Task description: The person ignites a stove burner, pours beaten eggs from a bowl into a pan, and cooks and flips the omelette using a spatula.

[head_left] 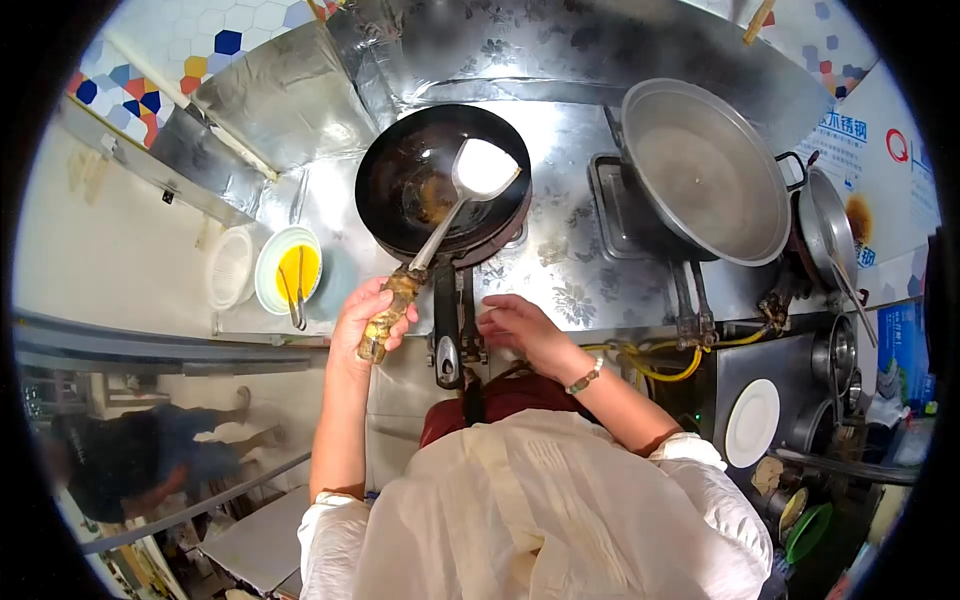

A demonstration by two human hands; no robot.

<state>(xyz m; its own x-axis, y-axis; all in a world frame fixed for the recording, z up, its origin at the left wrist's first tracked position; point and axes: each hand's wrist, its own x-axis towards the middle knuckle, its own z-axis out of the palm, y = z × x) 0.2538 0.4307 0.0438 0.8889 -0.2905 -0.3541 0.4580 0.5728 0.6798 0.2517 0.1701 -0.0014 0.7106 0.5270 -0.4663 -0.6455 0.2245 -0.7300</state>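
Observation:
My left hand (375,318) is closed around the wrapped, worn handle of a metal spatula (437,236). Its broad, shiny blade lies over the black wok (385,155), which has a little brown oily liquid at the bottom. The wok's black handle (447,320) points toward me, between my two hands. Just right of that handle is my right hand (525,332), holding nothing, with its fingers stretched out close to the burner pipes (467,310). A bracelet circles the right wrist.
A large pot (700,180) of cloudy liquid stands on the right burner. At left, a bowl (265,265) of yellow liquid with utensils sits beside a white container (230,268). Yellow hose (680,372) runs along the front. A white plate (752,423) is at lower right.

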